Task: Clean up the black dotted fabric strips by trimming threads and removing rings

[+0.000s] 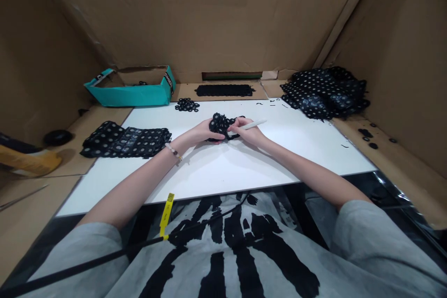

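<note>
**Left grip:** The left grip (206,132) is closed around the near side of a crumpled black perforated piece (220,125), with the fingers curled against it. A beaded bracelet (173,151) is worn on the wrist.

**Right grip:** The right grip (249,131) is closed on a white pen-shaped tool (253,125), which is pinched between the fingers and thumb. The tool's tip is hidden by the hand, and the hand is pressed against the right side of the black piece.

**Held piece:** It is held between both grips above the middle of a white board (223,167). Whether it touches the board cannot be told.

**On the board:** A clump of small black rings (186,104) lies by the far edge, and a few black scraps (344,145) lie toward the right.

**Left side:** A folded black strip with pale round dots (125,139) lies across the board's left edge, partly on a cardboard-covered tabletop (104,121). A round black object (57,138), a yellow-and-black item (28,160) and a thin metal rod (21,198) are placed farther left.

**Far side:** A long black strip (224,90) lies behind the board. A torn teal box (132,94) stands to its left, with black pieces (140,83) seen inside.

**Right side:** A large heap of dotted black strips (324,93) is piled near the far corner, and small black pieces (366,133) are scattered on the cardboard.

**Foreground:** A grey T-shirt with a black print (226,251) is worn, and a yellow tag (166,214) hangs over the board's near edge.
</note>
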The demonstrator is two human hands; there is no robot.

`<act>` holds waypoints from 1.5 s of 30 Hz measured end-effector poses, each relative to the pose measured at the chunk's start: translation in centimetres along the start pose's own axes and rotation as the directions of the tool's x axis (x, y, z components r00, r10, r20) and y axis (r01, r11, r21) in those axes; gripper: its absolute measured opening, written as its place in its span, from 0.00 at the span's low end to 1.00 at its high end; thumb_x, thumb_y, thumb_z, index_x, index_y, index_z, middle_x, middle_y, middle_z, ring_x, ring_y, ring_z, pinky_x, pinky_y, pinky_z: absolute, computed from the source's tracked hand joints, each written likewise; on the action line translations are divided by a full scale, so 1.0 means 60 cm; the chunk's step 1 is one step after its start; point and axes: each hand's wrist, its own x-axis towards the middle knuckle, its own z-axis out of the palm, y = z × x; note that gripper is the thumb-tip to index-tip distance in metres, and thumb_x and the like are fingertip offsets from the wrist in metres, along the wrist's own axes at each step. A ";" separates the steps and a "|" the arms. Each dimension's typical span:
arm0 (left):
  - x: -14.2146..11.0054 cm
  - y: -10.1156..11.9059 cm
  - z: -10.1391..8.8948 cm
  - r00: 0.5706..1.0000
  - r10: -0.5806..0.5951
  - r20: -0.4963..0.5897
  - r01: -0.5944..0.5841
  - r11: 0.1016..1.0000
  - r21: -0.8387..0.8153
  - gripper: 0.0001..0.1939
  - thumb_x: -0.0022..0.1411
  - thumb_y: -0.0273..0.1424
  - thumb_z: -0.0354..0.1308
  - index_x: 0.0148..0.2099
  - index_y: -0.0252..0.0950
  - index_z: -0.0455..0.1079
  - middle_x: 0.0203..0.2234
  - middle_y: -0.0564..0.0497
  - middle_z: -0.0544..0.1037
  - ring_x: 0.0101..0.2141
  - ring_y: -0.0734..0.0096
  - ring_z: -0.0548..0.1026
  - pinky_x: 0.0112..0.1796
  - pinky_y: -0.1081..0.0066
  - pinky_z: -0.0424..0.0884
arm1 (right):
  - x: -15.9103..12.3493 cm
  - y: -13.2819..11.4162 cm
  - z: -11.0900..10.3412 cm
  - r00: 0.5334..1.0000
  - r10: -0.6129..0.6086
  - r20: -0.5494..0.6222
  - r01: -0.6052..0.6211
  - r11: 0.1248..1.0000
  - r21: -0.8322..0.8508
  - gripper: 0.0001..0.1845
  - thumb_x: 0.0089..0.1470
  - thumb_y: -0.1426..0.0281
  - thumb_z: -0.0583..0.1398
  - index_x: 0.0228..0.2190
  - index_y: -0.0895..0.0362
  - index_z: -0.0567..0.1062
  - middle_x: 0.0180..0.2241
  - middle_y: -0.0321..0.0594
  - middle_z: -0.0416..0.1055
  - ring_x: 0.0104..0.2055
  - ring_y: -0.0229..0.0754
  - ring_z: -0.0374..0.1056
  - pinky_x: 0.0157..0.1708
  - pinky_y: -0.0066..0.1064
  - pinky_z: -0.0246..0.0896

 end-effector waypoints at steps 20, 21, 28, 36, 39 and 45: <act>0.000 -0.001 0.014 0.994 -0.052 -0.098 0.043 0.995 -0.088 0.19 0.40 0.25 0.69 0.38 0.33 0.69 0.26 0.54 0.74 0.26 0.74 0.70 0.30 0.71 0.67 | 0.002 0.013 0.016 0.997 -0.062 -0.037 0.060 0.997 -0.045 0.11 0.51 0.64 0.59 0.23 0.54 0.65 0.37 0.40 0.77 0.42 0.44 0.72 0.42 0.36 0.63; 0.001 -0.001 0.013 0.995 -0.047 -0.087 0.040 0.996 -0.075 0.18 0.41 0.25 0.69 0.37 0.33 0.69 0.26 0.54 0.74 0.26 0.75 0.69 0.30 0.72 0.66 | 0.000 0.011 0.018 0.995 -0.094 -0.034 0.091 0.993 -0.080 0.10 0.52 0.64 0.58 0.23 0.54 0.65 0.37 0.40 0.77 0.42 0.44 0.71 0.42 0.36 0.62; 0.002 0.001 0.004 0.996 -0.075 -0.039 0.073 0.996 -0.060 0.15 0.43 0.28 0.68 0.34 0.33 0.69 0.24 0.54 0.73 0.26 0.74 0.69 0.30 0.72 0.64 | -0.008 0.001 0.024 0.980 -0.199 -0.026 0.184 0.943 -0.276 0.09 0.55 0.66 0.55 0.25 0.54 0.65 0.34 0.38 0.76 0.36 0.42 0.70 0.36 0.32 0.58; 0.003 0.005 -0.007 0.995 -0.090 0.036 0.091 0.996 -0.020 0.13 0.45 0.30 0.68 0.32 0.35 0.68 0.23 0.53 0.73 0.26 0.72 0.70 0.29 0.72 0.65 | -0.005 -0.001 0.022 0.983 -0.183 -0.033 0.157 0.912 -0.379 0.09 0.57 0.64 0.55 0.26 0.53 0.66 0.31 0.37 0.74 0.32 0.41 0.66 0.31 0.31 0.53; 0.001 0.009 -0.006 0.997 -0.076 0.029 0.077 0.997 -0.007 0.15 0.44 0.31 0.69 0.33 0.35 0.68 0.23 0.53 0.73 0.26 0.72 0.70 0.29 0.71 0.66 | -0.007 -0.005 0.021 0.984 -0.175 -0.029 0.151 0.909 -0.388 0.10 0.57 0.64 0.55 0.26 0.53 0.66 0.30 0.36 0.73 0.31 0.41 0.66 0.30 0.31 0.52; 0.001 0.008 -0.005 0.997 -0.070 0.034 0.069 0.997 0.020 0.17 0.43 0.31 0.69 0.36 0.35 0.69 0.25 0.53 0.74 0.27 0.70 0.71 0.31 0.69 0.68 | -0.006 -0.005 0.022 0.986 -0.166 -0.032 0.140 0.907 -0.397 0.09 0.57 0.64 0.55 0.26 0.53 0.67 0.29 0.36 0.73 0.31 0.42 0.66 0.31 0.32 0.53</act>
